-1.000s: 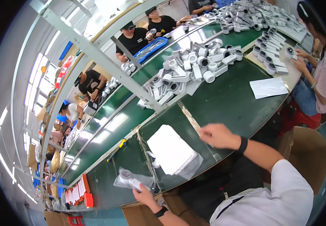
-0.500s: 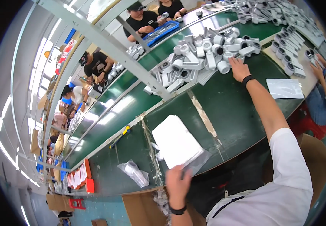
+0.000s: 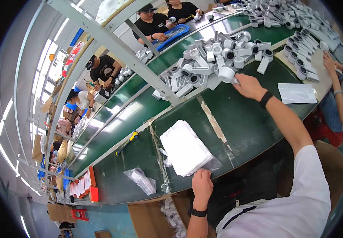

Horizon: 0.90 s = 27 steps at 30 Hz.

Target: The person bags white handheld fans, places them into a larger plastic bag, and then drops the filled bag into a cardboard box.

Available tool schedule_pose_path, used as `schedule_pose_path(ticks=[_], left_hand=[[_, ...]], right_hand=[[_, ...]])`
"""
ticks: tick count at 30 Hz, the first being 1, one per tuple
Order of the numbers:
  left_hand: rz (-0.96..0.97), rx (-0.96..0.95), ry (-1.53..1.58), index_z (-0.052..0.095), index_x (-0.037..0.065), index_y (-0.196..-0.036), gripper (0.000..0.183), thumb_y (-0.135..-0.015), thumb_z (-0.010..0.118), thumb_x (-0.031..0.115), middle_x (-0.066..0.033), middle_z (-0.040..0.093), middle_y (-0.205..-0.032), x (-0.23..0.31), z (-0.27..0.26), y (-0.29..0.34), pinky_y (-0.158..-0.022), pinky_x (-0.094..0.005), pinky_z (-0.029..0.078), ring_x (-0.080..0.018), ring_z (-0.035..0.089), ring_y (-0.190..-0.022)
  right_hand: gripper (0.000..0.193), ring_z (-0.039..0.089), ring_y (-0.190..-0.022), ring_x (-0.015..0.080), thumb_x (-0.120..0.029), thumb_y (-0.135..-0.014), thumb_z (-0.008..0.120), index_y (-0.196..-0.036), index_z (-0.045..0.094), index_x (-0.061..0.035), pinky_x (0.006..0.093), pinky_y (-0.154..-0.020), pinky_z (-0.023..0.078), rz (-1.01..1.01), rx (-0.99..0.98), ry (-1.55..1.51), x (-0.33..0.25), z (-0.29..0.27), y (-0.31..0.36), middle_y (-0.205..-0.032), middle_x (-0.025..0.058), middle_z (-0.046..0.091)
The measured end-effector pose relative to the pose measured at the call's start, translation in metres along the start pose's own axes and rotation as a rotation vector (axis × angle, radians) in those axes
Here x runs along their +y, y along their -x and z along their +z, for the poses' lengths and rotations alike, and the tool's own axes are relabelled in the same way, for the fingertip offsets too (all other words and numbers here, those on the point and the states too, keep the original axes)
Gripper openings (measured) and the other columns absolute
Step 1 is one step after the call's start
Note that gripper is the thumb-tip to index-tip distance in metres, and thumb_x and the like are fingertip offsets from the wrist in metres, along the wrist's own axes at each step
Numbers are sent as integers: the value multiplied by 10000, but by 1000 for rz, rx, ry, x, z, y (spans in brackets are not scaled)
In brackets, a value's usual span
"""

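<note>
My right hand [image 3: 250,86] is closed around a white device with a round head [image 3: 226,74], held at the near side of a heap of similar white devices [image 3: 203,65]. Part of the held device is hidden by my fingers. At the table's front edge, my left hand [image 3: 202,186] has its fingers curled on the near edge of a clear plastic bag [image 3: 211,164], at the lower end of a stack of white bags [image 3: 185,146]. Left of the stack lies one bagged white device [image 3: 141,180].
A yellow-and-black handled tool [image 3: 127,142] lies by the table's rear ledge. A white metal post [image 3: 139,67] slants down beside the heap. Flat silver-white bag [image 3: 297,93] lies at the right. An open carton [image 3: 147,218] stands below the table; co-workers sit across and at right.
My right hand has taken hold of a white device and drawn it slightly left and nearer. My left hand has moved right to the bag's edge, its fingers curling there.
</note>
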State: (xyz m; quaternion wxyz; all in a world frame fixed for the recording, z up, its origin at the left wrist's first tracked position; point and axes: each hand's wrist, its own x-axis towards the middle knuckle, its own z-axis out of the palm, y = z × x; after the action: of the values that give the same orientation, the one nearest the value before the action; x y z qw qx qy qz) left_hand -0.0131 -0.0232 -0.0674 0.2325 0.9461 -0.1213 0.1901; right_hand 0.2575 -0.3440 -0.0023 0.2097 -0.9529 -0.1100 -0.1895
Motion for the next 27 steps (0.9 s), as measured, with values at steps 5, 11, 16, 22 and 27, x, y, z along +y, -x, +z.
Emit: schedule_pose_path(ticks=[5,11,16,22,27], left_hand=[[-408,101,431,594,21,-1000,95,-910,586,50,-109,636,-839,3,0,5,-645,-306,480,-238,614,-703],[-589,294,1157,556,-52,-1079,169,-944,567,49,-81,642,-850,34,-29,-24,-655,-243,502,-127,607,-713],[-561,242,1172,547,-58,-1114,204,-941,572,47,-93,648,-887,49,-30,-31,-665,-248,513,-136,616,-737],[-627,452,1458,535,-45,-1175,234,-951,534,23,-105,618,-1010,38,-31,-32,-736,-308,527,-148,613,-826],[-748,366,1605,551,-33,-1169,235,-956,539,65,-66,612,-979,49,-44,-44,-716,-279,503,-124,577,-785]], right_hand=[[256,606,-626,149,-223,-901,617,-1059,491,-66,316,-567,486,165,-210,-851,-69,-38,50,-761,61,590],[538,613,-821,108,-152,-748,804,-1169,494,-26,283,-717,507,200,-358,-1179,-154,-30,146,-957,39,636],[710,587,-1023,141,-161,-678,839,-1255,460,7,308,-906,466,262,-300,-1181,-195,-21,176,-1088,76,631],[500,622,-715,118,-60,-758,696,-1194,463,12,276,-634,516,382,-191,-1250,-190,-3,175,-888,67,627],[473,596,-617,104,-54,-771,693,-1178,462,12,262,-547,496,451,-235,-1355,-191,-16,179,-815,47,610]])
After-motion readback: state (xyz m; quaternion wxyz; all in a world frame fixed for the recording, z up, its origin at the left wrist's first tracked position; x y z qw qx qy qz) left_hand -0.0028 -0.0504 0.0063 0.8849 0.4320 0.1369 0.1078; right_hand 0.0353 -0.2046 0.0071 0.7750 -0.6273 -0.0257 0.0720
